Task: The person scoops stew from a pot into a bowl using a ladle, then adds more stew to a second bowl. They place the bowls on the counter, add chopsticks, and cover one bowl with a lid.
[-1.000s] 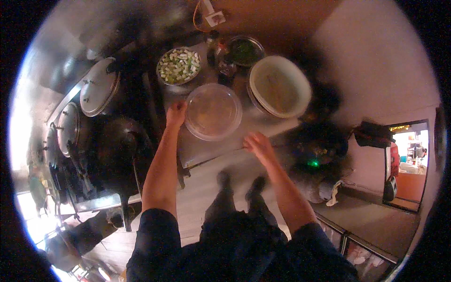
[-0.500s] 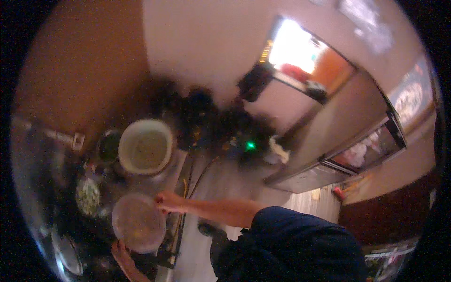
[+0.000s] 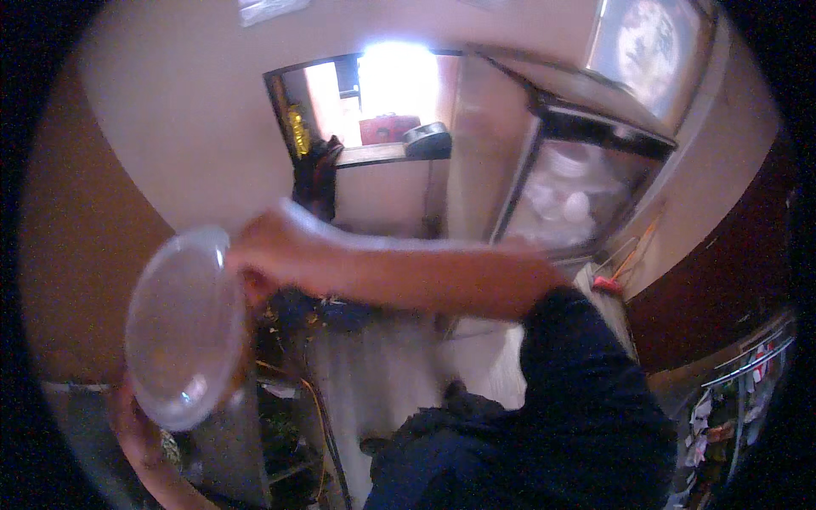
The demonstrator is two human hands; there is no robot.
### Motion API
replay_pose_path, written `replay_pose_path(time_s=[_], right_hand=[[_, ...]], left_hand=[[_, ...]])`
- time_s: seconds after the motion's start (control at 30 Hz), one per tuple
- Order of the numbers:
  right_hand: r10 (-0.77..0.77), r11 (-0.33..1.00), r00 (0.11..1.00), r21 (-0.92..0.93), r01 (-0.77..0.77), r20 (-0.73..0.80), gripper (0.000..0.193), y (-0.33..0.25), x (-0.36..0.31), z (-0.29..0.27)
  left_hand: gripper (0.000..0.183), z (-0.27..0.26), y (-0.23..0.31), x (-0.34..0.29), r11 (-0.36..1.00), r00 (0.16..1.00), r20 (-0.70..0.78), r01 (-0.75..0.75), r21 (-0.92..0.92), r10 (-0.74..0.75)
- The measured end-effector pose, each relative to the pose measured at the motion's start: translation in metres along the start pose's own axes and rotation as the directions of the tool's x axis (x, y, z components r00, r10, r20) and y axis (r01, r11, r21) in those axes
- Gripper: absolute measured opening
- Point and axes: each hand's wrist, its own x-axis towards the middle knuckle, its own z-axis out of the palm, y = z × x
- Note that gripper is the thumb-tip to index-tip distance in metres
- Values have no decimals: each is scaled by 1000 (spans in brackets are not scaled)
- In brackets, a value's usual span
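A round, translucent plastic bowl (image 3: 183,327) is raised in front of me at the left, tilted so that its round opening or base faces me. My right hand (image 3: 276,255) grips its upper right rim, the fingers closed at the edge. At the lower left side, my left hand (image 3: 136,425) holds the bowl from beneath. Part of that hand is hidden behind the bowl. A bright glint lies near the bowl's lower edge. Whether anything is inside cannot be made out.
A wall opening (image 3: 370,153) with a red object and a round dark container lies ahead. To its right stands a cabinet (image 3: 489,153) with white dishes (image 3: 569,200) behind glass. A rack with hanging cloths (image 3: 722,416) is at the lower right; an orange cable (image 3: 319,416) runs below.
Both hands have lifted the bowl from low over the cluttered counter and tilted it. My view has turned up and to the right, so the white tub is no longer seen.
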Motion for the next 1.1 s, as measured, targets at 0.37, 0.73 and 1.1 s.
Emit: replay_pose_path(time_s=[0.37,0.73,1.1], right_hand=[[-115,989,812,-144,39,-572,13,-170,-192,-336],[-165,978,730,-15,207,-663,14,-112,-319,-495],[-195,942,184,-237,-239,-963,39,-99,-344,-446]], left_hand=[[13,435,192,157,855,830,520,110,-507,201],[14,761,172,233,842,313,891,330,-427,329],[34,840,132,269,634,355,629,-715,-294,691]])
